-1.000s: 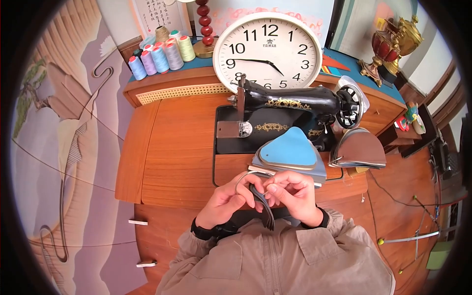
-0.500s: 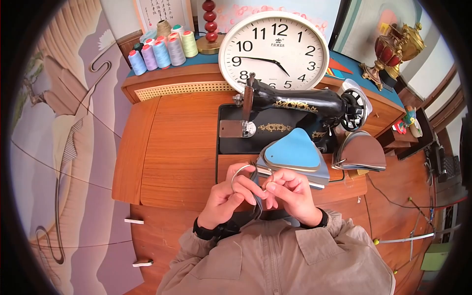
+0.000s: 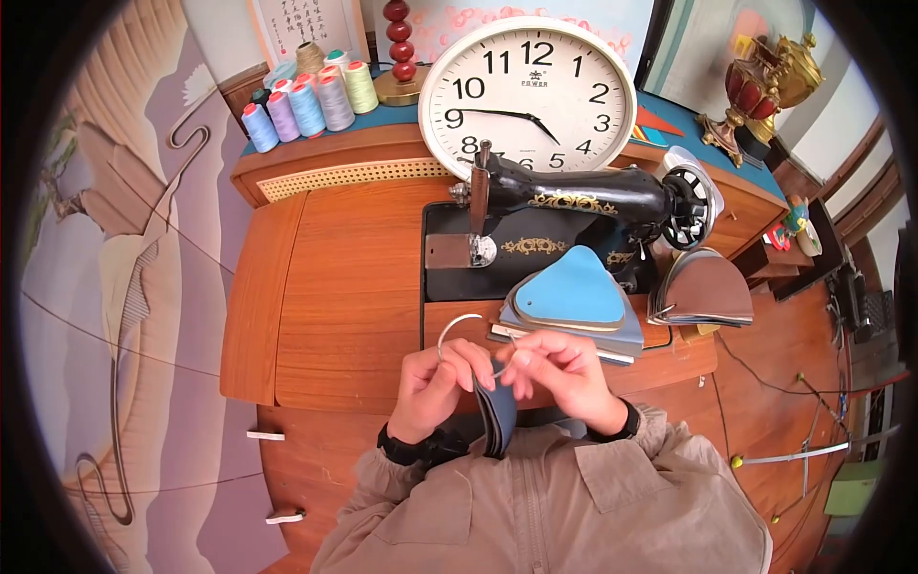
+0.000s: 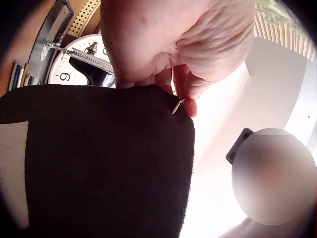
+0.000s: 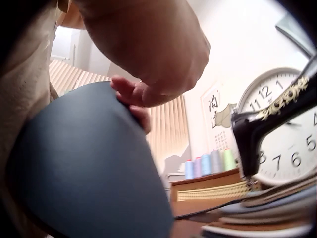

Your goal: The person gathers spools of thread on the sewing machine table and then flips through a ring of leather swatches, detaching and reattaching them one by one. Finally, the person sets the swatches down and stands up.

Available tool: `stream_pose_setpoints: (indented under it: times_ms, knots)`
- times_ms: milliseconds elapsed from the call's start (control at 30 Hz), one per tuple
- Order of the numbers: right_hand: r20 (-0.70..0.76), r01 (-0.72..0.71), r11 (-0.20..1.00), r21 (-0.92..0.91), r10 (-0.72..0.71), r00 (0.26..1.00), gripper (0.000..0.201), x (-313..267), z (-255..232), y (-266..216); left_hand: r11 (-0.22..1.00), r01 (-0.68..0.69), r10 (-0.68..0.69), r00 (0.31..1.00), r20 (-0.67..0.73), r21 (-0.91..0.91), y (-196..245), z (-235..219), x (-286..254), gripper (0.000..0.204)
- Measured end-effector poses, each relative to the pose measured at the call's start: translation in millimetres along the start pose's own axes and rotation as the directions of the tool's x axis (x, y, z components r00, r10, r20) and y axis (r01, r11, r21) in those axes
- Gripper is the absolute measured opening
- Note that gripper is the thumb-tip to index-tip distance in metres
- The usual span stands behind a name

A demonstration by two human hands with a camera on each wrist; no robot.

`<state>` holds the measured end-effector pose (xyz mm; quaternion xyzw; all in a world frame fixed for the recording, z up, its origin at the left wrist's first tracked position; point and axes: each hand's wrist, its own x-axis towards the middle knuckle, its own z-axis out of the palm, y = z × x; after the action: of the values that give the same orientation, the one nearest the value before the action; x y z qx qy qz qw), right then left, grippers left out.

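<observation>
In the head view, my left hand (image 3: 427,394) grips a thin metal ring (image 3: 444,337), whose curve rises above the fingers. Dark blue-grey swatches (image 3: 495,411) hang from the ring between my hands, in front of the jacket. My right hand (image 3: 566,375) pinches the ring's other side with thumb and forefinger. The right wrist view shows the smooth face of one rounded swatch (image 5: 89,163) below the fingers. From the left wrist, a dark swatch back (image 4: 109,158) with a pale label fills the view, a bit of metal (image 4: 177,105) passing through its corner.
A blue swatch stack (image 3: 571,295) and a brown swatch bundle (image 3: 706,290) lie beyond my hands, by the black sewing machine (image 3: 574,191). Behind stand a round clock (image 3: 516,86) and several thread spools (image 3: 306,107). The wooden table (image 3: 354,277) extends to the left.
The swatches, seen edge-on a second ago, have swung to show a broader dark blue face. The ring now stands further left, more of its curve exposed. Both hands keep their hold.
</observation>
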<state>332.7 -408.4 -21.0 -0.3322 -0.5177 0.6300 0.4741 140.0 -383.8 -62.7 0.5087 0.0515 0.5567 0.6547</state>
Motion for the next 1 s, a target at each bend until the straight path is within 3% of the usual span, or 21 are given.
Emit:
stream_pose_setpoints:
  times_ms: [67,100,133,200,267,500,633,700,733,800,833,1000]
  knots:
    - [-0.127,0.119,0.929,-0.352,-0.173,0.977,0.02,12,-13,6,0.999,-0.035,0.033,0.998,-0.061,-0.025,-1,-4,-1,0.035]
    - [-0.074,0.176,0.685,-0.707,-0.319,0.945,0.019,20,-27,5,0.999,-0.034,0.032,0.998,-0.062,-0.024,-2,-6,-3,0.035]
    - [-0.016,0.164,0.396,-0.903,-0.413,0.911,0.02,24,-38,8,0.999,-0.032,0.031,0.996,-0.084,-0.019,-2,-8,-5,0.034]
    - [-0.009,0.105,0.264,-0.959,-0.398,0.917,0.017,24,-60,27,0.999,-0.032,0.031,0.994,-0.105,-0.01,0,-6,-6,0.033]
    - [-0.01,0.1,0.271,-0.957,-0.377,0.926,0.016,23,-65,27,0.995,0.023,-0.006,0.986,-0.166,0.1,5,0,-5,0.035]
    - [0.005,0.086,0.212,-0.973,-0.356,0.934,0.01,25,-72,31,0.989,0.061,-0.034,0.981,-0.19,0.138,7,6,-3,0.032]
    - [0.03,0.129,0.219,-0.967,-0.407,0.913,0.01,22,-71,30,0.993,0.06,-0.039,0.981,-0.192,0.104,7,13,-4,0.027]
    - [-0.108,0.145,0.446,-0.883,-0.494,0.863,0.01,12,-56,17,0.989,0.071,-0.043,0.978,-0.204,0.131,6,18,-1,0.026]
    - [-0.107,0.147,0.448,-0.882,-0.493,0.863,0.01,6,-49,10,0.982,0.095,-0.06,0.977,-0.207,0.164,5,20,-1,0.026]
    - [-0.149,0.191,0.736,-0.65,-0.369,0.918,0.01,-9,-36,-4,0.972,0.125,-0.083,0.974,-0.209,0.198,4,25,0,0.025]
    - [-0.139,0.178,0.818,-0.547,-0.299,0.944,0.008,-15,-34,-6,0.963,0.131,-0.08,0.974,-0.212,0.235,4,28,2,0.026]
    - [-0.155,0.194,0.927,-0.322,-0.254,0.955,0.008,-31,-27,-11,0.924,0.163,-0.077,0.965,-0.25,0.345,3,42,9,0.027]
